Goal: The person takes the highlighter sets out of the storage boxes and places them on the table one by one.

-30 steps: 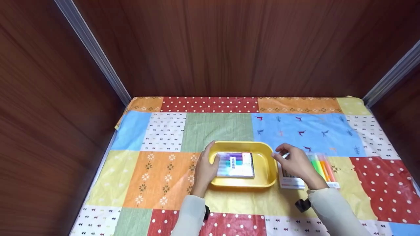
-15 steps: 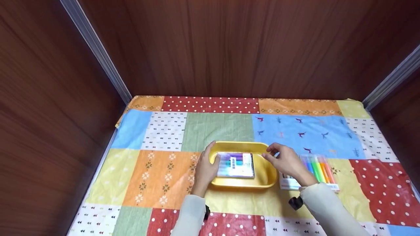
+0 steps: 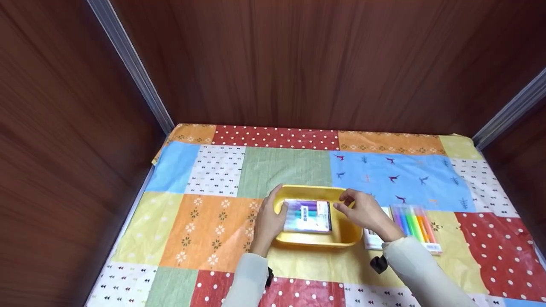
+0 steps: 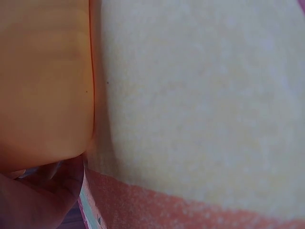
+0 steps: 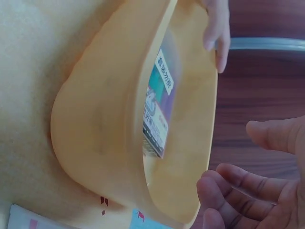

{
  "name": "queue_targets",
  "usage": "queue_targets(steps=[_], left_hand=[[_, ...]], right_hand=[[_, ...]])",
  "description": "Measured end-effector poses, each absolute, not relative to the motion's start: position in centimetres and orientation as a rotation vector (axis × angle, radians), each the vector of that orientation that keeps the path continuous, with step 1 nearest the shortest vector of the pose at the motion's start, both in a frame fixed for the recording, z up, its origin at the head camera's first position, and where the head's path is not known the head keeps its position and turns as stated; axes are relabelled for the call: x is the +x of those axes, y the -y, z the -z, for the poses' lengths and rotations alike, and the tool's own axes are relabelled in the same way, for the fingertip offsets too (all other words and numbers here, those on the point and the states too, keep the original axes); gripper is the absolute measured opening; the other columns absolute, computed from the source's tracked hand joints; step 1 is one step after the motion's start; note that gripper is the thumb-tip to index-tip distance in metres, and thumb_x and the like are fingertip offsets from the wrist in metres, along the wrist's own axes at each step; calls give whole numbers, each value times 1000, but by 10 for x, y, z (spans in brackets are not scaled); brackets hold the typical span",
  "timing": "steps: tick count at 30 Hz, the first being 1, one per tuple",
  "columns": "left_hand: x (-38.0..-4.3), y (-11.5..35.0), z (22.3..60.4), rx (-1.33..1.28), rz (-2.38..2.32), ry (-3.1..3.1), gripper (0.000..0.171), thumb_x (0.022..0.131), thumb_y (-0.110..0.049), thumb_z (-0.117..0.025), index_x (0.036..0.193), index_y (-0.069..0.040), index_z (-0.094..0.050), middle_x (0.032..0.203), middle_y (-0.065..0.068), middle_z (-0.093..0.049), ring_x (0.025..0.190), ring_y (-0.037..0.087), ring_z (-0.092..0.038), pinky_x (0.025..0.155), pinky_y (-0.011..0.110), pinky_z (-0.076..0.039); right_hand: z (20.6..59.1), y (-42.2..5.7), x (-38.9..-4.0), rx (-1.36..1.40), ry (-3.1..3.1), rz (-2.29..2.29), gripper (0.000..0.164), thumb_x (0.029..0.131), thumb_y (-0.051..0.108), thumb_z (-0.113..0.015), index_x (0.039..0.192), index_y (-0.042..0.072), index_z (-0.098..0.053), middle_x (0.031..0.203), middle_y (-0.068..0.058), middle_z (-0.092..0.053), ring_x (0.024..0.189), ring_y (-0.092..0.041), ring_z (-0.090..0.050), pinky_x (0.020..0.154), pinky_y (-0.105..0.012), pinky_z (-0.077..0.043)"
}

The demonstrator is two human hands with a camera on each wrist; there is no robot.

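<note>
Head view: left hand (image 3: 269, 221) grips yellow tray (image 3: 344, 233), likely steadying it; opposite, right hand (image 3: 362, 210) half-parted, empty; marker pack (image 3: 305, 216) just inside left grip.

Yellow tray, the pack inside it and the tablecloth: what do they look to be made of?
Tray: probably molded plastic, smooth and satiny; its wall is evenly colored with a thin rim.
Pack: likely glossy plastic; it catches light and shows colored stripes.
Tablecloth: printed, thin and flexible, with wrinkles and faint sheen; fabric or vinyl, I can't tell.
</note>
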State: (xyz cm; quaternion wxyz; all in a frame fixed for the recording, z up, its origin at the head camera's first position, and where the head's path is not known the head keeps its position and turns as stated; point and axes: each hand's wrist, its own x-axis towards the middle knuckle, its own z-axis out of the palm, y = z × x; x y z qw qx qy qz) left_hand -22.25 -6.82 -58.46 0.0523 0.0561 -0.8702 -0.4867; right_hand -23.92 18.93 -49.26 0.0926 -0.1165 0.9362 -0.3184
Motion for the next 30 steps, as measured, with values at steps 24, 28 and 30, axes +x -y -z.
queue_targets(steps=[24,28,30], left_hand=[[-224,68,583,137,1472,2629,57,99,-27,-60,152,-35,-42,149,5,-55,132,34,-57,100,56,-51],[-223,68,584,146,1463,2629,56,99,-28,-60,152,-31,-44,150,5,-55,134,34,-56,103,56,-49],[-223,68,584,151,1461,2631,56,99,-28,-60,152,-32,-43,150,5,-55,134,33,-56,103,56,-49]], right_hand=[[494,-174,-261,-451,-2708,689,38,94,31,-67,112,-3,-67,93,-15,-71,83,-24,-63,77,-42,-54],[499,-169,-266,-472,-2687,644,37,94,31,-67,112,-1,-69,92,-14,-72,80,-22,-63,74,-40,-53],[501,-167,-267,-470,-2679,623,37,93,32,-67,112,0,-69,93,-13,-72,78,-21,-62,72,-38,-52]])
